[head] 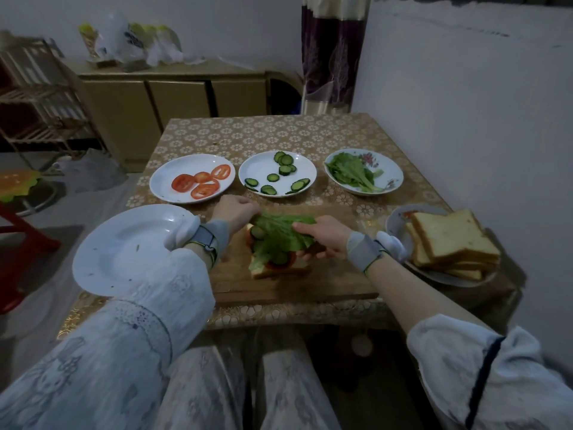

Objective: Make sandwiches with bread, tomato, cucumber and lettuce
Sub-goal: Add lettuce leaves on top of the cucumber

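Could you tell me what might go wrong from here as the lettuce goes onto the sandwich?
1. The lettuce leaf, held by the left hand and right hand, is wider than the bread slice; it may overhang or tear.
2. Cucumber slices and tomato lie loose underneath and could slide off onto the cutting board.
3. The empty plate overhangs the table's edge beside the left sleeve; a nudge might tip it.

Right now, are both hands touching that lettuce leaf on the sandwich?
Touching. The head view shows the left hand and right hand pinching opposite ends of the lettuce leaf.
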`<state>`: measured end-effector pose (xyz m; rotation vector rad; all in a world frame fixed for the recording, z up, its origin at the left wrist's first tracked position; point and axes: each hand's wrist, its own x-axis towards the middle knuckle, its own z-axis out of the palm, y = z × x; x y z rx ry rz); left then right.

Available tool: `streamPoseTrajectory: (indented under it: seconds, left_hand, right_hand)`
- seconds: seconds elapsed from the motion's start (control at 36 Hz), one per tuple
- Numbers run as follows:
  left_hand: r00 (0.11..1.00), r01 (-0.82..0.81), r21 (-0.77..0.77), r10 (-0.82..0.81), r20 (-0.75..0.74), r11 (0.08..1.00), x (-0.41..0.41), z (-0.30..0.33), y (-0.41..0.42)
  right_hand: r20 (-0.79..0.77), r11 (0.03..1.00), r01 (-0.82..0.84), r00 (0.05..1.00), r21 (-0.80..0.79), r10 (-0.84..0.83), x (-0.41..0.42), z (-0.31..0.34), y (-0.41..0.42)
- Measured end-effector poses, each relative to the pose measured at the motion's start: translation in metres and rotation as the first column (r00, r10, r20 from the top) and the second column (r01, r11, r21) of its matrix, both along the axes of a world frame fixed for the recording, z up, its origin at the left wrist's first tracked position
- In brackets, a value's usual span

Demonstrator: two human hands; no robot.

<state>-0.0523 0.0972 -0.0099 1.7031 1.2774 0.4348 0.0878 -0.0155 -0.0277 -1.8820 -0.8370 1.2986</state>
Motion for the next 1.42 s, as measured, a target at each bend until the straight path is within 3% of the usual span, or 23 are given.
streamPoseTrajectory:
  seconds: [0.17, 0.31, 0.53, 0.92, 1.17, 1.42]
  left_hand:
    - [0.996, 0.013, 0.017, -0.011, -0.089, 1.000, -0.001, -0.013, 0.006]
    - [0.997, 0.017, 0.077, -0.011, -0.079, 0.997, 0.001, -0.014, 0.008]
    - [0.967, 0.174, 0.102, -0.150, -0.207, 0.979, 0.006, -0.019, 0.008]
    - [0.950, 0.186, 0.147, -0.140, -0.280, 0.972, 0.007, -0.025, 0.008]
    - [0.921, 0.198, 0.211, -0.108, -0.374, 0.957, 0.007, -0.029, 0.006]
    - [0.926, 0.167, 0.247, -0.066, -0.372, 0.955, 0.010, -0.019, 0.002]
  right_hand:
    - [0.096, 0.995, -0.050, 0.994, -0.084, 0.058, -0.005, -0.010, -0.001]
    - [0.094, 0.997, -0.059, 0.994, -0.042, 0.063, -0.006, -0.012, 0.000]
    - [0.135, 0.981, -0.108, 0.982, -0.162, 0.131, 0.004, -0.019, -0.007]
    - [0.154, 0.967, -0.150, 0.971, -0.205, 0.184, 0.008, -0.026, -0.012]
    - [0.300, 0.930, -0.212, 0.905, -0.300, 0.303, 0.010, -0.024, -0.013]
    - [0.317, 0.951, -0.180, 0.913, -0.253, 0.257, 0.018, -0.017, -0.020]
